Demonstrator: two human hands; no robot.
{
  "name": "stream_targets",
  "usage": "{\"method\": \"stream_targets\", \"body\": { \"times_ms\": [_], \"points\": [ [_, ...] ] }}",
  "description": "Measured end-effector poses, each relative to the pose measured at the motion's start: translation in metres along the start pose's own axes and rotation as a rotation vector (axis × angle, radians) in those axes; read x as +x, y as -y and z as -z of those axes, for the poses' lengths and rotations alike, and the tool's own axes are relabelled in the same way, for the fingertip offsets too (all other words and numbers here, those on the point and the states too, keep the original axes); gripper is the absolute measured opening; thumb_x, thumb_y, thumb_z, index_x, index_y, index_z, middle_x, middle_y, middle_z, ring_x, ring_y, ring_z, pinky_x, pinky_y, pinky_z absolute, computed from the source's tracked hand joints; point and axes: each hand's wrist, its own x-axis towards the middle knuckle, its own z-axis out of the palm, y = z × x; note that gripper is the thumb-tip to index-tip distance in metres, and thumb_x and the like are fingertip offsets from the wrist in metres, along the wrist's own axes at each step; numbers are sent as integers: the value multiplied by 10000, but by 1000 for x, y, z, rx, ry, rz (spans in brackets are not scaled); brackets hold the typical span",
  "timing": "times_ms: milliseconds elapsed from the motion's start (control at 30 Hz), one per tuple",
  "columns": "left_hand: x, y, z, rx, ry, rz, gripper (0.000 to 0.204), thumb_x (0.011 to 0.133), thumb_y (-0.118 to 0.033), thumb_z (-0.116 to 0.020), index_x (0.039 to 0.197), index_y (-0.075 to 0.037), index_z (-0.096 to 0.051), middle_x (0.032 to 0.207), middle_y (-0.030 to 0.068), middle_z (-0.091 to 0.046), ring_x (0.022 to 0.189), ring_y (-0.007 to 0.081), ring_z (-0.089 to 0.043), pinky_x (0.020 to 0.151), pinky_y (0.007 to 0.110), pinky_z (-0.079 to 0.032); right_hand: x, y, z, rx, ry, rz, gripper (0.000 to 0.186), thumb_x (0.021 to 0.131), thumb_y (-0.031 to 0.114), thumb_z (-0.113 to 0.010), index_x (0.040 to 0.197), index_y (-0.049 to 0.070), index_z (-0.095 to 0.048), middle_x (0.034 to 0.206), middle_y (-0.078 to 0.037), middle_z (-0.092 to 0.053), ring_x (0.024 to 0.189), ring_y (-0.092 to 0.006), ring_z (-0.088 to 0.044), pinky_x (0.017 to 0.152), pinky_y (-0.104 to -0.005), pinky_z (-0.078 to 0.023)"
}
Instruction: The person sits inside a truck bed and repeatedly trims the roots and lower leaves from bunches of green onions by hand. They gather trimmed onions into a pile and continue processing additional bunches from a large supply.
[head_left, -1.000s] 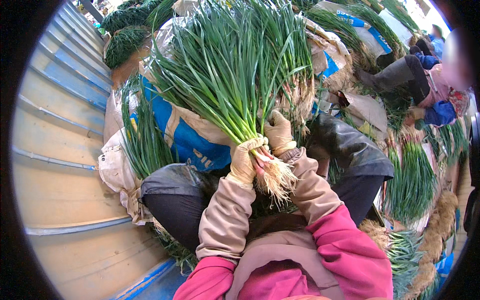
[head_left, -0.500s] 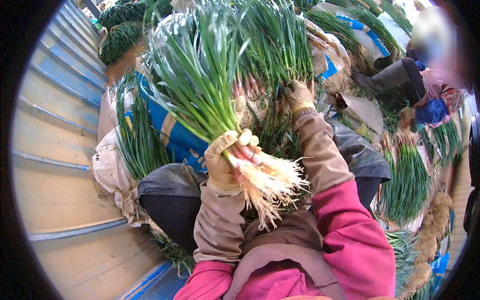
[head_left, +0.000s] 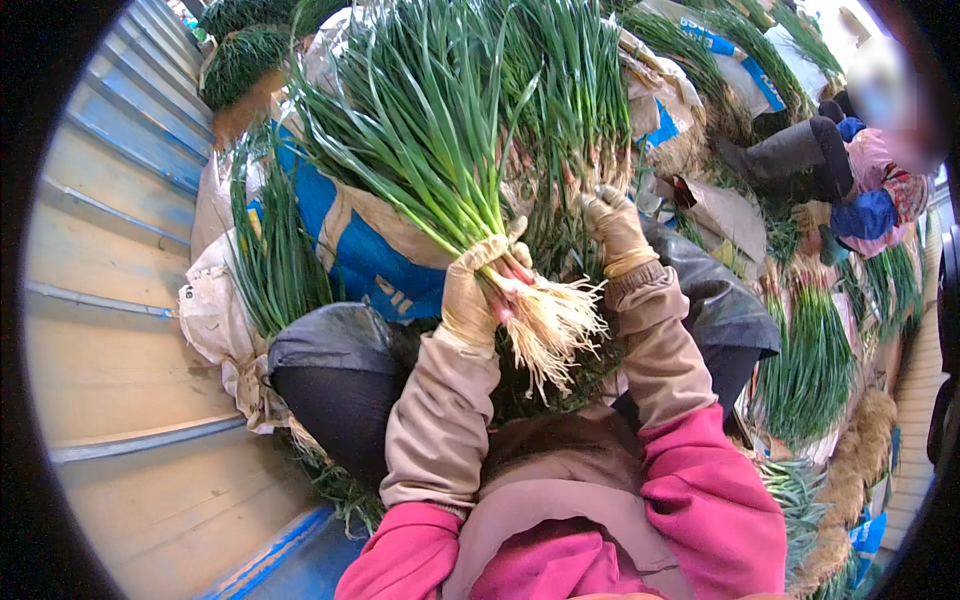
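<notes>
Narrow gap right of the held onion bunch [head_left: 430,150], between it and the right hand [head_left: 615,232], heaped onions [head_left: 578,90] blocking beyond the bunch, knees [head_left: 328,340] flanking it, ribbed wall [head_left: 130,345] far to its left

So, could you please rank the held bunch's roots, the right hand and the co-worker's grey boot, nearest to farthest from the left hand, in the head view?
1. White roots: just right of the left hand, on its bunch.
2. Right hand: farther right, slightly higher.
3. Grey boot: upper right, on the co-worker.
</notes>
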Motion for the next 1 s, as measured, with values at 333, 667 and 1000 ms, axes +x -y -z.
{"method": "stream_targets", "body": {
  "times_ms": [333,667,1000],
  "points": [
    [-7,15,10,26,-3,112,305,796,-170,-562,889,120,-549,582,212,-584,479,299,-582,507,382,-523,-96,11,-47,486,316,-219,219,881,73,-517,1090,21,-552,950,-10,-569,810,-87,-529,689,-206,-436],
    [-11,13,0,173,1,168,341,797,-201,-539,748,136,-564,623,239,-584,370,275,-527,414,310,-493,-59,49,-44,-93,289,-89,278,879,245,-560,992,-9,-560,806,-47,-584,753,-114,-518,694,-255,-429],
    [-10,23,2,137,-176,94,245,798,-141,-545,962,41,-520,741,167,-574,653,278,-578,634,389,-506,-49,-13,-58,448,3,-195,88,844,125,-609,837,40,-591,617,-16,-565,463,-96,-495,395,-225,-383]
  ]
}}
